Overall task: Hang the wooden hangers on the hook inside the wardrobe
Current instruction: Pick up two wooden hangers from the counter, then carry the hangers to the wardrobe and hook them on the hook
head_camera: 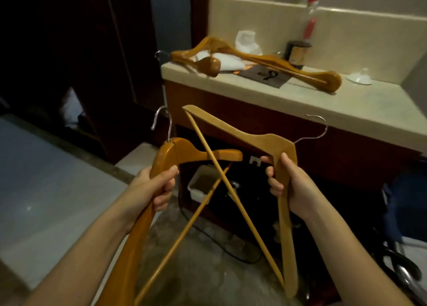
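My left hand grips the neck of a thick dark-orange wooden hanger, its metal hook pointing up. My right hand holds a paler, thinner wooden hanger by the bend under its hook. The two hangers' lower bars cross between my hands. More wooden hangers lie in a pile on the stone counter behind. The dark wardrobe stands open at the left; its inside is too dark to make out a hook.
On the counter sit a white cloth, a dark card, a dark cup, a red-capped bottle and a small white dish. Below it are a white bin and cables. A dark bag stands at the right.
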A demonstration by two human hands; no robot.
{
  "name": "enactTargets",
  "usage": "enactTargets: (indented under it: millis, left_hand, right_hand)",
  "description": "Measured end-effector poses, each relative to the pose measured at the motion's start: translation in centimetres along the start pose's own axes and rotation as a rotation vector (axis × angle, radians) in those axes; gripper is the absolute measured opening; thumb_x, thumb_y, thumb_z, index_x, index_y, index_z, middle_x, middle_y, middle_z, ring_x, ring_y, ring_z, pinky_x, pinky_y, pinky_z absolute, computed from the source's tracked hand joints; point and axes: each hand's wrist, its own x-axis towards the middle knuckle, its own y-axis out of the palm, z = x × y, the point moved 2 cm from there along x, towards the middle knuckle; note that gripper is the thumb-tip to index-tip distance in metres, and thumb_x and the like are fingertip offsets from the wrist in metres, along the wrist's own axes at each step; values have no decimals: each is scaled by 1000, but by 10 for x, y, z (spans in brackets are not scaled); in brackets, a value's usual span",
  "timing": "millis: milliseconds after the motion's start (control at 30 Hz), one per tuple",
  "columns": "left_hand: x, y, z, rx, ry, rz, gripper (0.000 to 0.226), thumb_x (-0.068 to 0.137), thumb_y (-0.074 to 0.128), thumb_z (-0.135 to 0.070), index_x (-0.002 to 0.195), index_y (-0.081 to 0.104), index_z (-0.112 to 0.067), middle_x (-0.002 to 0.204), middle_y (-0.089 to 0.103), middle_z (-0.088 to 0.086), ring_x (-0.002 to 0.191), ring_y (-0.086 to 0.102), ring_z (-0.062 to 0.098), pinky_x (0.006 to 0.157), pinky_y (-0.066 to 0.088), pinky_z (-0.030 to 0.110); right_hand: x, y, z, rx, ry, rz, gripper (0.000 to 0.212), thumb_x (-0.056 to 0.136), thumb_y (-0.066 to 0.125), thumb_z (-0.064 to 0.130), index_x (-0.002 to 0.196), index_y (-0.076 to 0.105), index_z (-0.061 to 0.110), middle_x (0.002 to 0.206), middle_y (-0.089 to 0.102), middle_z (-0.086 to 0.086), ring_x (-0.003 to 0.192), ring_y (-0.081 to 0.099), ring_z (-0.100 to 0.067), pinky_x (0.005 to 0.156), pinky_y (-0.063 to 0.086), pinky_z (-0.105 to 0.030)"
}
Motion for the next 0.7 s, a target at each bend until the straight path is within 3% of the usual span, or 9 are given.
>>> enactTargets:
  millis: [133, 300, 567, 700]
  left_hand:
    - [-15, 8, 32, -41, -89, -198, 38, 72, 67, -34, 94, 50, -9, 58, 44, 0, 36, 38, 4, 34, 34, 14]
    - [-29, 15, 83, 2, -208, -368, 20, 86, 58, -27, 90, 49, -9, 55, 45, -3, 37, 39, 4, 35, 34, 14]
    - [-86, 24, 185, -54, -432, -674, 24, 83, 65, -35, 80, 57, -12, 57, 54, -3, 45, 48, 6, 43, 41, 17]
    - [-123, 32, 226, -67, -541, -872, 19, 82, 67, -32, 92, 60, -17, 66, 57, -1, 52, 51, 9, 47, 43, 19]
  right_hand:
    - [15, -2, -28, -107, 76, 98, 41, 98, 33, 37, 111, 59, 8, 66, 54, 1, 42, 40, -6, 41, 33, -17]
    - [26, -22, -60, -309, 162, 165, 35, 97, 40, 36, 103, 63, 11, 67, 56, 0, 46, 42, -9, 46, 35, -21]
    - [36, -61, -124, -699, 379, 233, 29, 96, 46, 32, 101, 62, 8, 73, 60, -5, 55, 47, -14, 50, 37, -24]
    - [40, -65, -163, -819, 470, 290, 27, 95, 49, 31, 93, 64, 7, 72, 60, -7, 56, 47, -17, 51, 39, -27]
